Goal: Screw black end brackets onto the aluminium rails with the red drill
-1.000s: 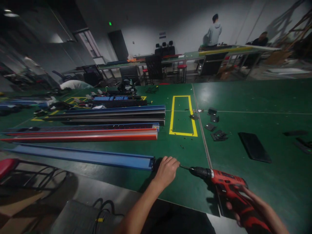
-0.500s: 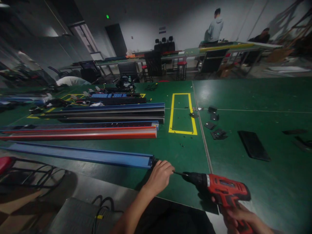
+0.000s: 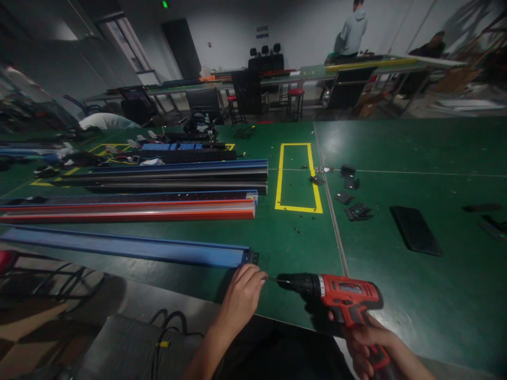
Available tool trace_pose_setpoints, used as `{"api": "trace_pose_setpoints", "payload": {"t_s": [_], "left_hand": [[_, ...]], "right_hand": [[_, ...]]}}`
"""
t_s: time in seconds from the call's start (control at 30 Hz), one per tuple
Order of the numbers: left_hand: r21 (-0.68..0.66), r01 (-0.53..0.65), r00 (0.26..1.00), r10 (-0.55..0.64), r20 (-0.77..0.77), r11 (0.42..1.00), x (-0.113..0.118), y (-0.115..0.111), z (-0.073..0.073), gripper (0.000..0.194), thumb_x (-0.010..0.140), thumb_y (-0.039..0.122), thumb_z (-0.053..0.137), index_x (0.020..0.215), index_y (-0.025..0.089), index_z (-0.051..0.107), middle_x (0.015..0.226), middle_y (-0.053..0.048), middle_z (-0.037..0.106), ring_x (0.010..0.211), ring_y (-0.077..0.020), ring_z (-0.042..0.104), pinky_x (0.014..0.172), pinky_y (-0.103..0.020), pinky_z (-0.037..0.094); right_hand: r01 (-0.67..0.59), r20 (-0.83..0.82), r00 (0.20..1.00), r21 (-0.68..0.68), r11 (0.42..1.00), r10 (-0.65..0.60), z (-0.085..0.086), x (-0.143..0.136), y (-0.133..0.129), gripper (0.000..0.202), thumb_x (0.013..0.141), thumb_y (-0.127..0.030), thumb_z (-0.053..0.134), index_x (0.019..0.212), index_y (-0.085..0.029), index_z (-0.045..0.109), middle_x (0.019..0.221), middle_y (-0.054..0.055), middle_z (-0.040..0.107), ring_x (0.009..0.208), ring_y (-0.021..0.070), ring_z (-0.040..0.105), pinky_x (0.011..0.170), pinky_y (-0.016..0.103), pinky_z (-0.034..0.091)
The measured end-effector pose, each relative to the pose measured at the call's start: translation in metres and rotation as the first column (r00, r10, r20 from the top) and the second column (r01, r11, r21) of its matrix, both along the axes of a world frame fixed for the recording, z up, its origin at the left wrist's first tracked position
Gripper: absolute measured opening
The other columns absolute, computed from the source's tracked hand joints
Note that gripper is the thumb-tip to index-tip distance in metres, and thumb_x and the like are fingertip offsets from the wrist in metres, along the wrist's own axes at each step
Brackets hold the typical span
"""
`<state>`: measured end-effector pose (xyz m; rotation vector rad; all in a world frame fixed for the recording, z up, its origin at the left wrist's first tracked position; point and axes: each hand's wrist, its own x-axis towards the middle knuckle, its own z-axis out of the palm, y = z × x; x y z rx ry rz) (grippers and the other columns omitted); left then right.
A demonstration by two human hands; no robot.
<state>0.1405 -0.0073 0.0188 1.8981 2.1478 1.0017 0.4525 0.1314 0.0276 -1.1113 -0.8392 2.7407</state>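
My right hand [image 3: 366, 338] is wrapped round the grip of a red and black cordless drill [image 3: 350, 291]. Its long thin bit [image 3: 277, 280] points left. At the bit's tip the fingers of my left hand [image 3: 244, 293] are pinched together; whatever is between them is hidden. Just beyond that hand lies the right end of a long blue rail [image 3: 158, 248], which rests along the near edge of the table. A black end piece [image 3: 252, 257] with holes shows at this end of the rail.
More long rails, orange [image 3: 190, 214] and black [image 3: 198, 182], lie farther back on the green table [image 3: 380, 295]. Yellow tape [image 3: 299, 210] marks a rectangle. Small black parts [image 3: 358, 211] and a flat black slab [image 3: 415, 229] lie right. People are across the room.
The drill and both hands have shifted left. My left hand has come back from the rail's end toward me, so the black end piece shows more. The view has tipped slightly downward.
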Motion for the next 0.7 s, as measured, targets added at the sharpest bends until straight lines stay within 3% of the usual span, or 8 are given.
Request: {"api": "trace_pose_setpoints", "payload": {"t_s": [0.23, 0.33, 0.47, 0.57, 0.7], "left_hand": [[-0.037, 0.002, 1.000, -0.002, 0.010, 0.999, 0.000, 0.008, 0.008, 0.022, 0.103, 0.013, 0.052, 0.111, 0.022, 0.070, 0.102, -0.007, 0.074, 0.101, -0.0232, 0.068, 0.092, -0.042, 0.060], [-0.026, -0.023, 1.000, 0.023, -0.002, 0.999, 0.000, 0.010, 0.007, 0.025, 0.102, 0.017, 0.055, 0.122, 0.023, 0.069, 0.112, -0.008, 0.075, 0.112, -0.0258, 0.067, 0.099, -0.045, 0.059], [0.000, -0.080, 0.996, 0.080, -0.042, 0.997, 0.001, 0.010, 0.009, 0.055, 0.100, 0.026, 0.061, 0.154, 0.027, 0.049, 0.140, -0.012, 0.068, 0.135, -0.0309, 0.059, 0.113, -0.053, 0.053], [0.018, -0.109, 0.992, 0.110, -0.059, 0.994, -0.004, 0.007, 0.013, 0.080, 0.096, 0.036, 0.068, 0.165, 0.026, 0.030, 0.156, -0.014, 0.056, 0.147, -0.0340, 0.048, 0.120, -0.055, 0.047], [0.024, -0.152, 0.986, 0.153, -0.059, 0.988, -0.027, 0.002, 0.013, 0.083, 0.095, 0.039, 0.069, 0.165, 0.023, 0.028, 0.161, -0.015, 0.051, 0.151, -0.0347, 0.044, 0.122, -0.056, 0.045]], "right_hand": [[-0.006, 0.006, 1.000, -0.009, 1.000, 0.006, 0.008, 0.001, 0.005, 0.062, 0.067, -0.044, 0.092, 0.119, -0.021, 0.068, 0.057, -0.007, 0.054, 0.044, 0.0114, 0.054, 0.054, 0.029, 0.054], [-0.003, 0.029, 1.000, -0.019, 1.000, 0.004, 0.013, 0.001, 0.006, 0.063, 0.067, -0.043, 0.090, 0.121, -0.021, 0.067, 0.058, -0.006, 0.054, 0.045, 0.0116, 0.055, 0.054, 0.029, 0.054], [0.016, 0.052, 0.999, 0.018, 1.000, -0.017, 0.018, -0.003, 0.009, 0.057, 0.067, -0.042, 0.088, 0.116, -0.022, 0.068, 0.059, -0.007, 0.052, 0.044, 0.0105, 0.051, 0.051, 0.028, 0.052], [0.053, 0.067, 0.996, 0.044, 0.998, -0.056, 0.016, -0.010, 0.012, 0.051, 0.067, -0.040, 0.087, 0.112, -0.023, 0.070, 0.058, -0.008, 0.051, 0.043, 0.0097, 0.048, 0.049, 0.028, 0.049], [0.107, 0.050, 0.993, 0.040, 0.993, -0.109, 0.008, -0.026, 0.019, 0.051, 0.064, -0.037, 0.088, 0.110, -0.022, 0.070, 0.055, -0.009, 0.050, 0.041, 0.0093, 0.046, 0.044, 0.026, 0.047]]}}
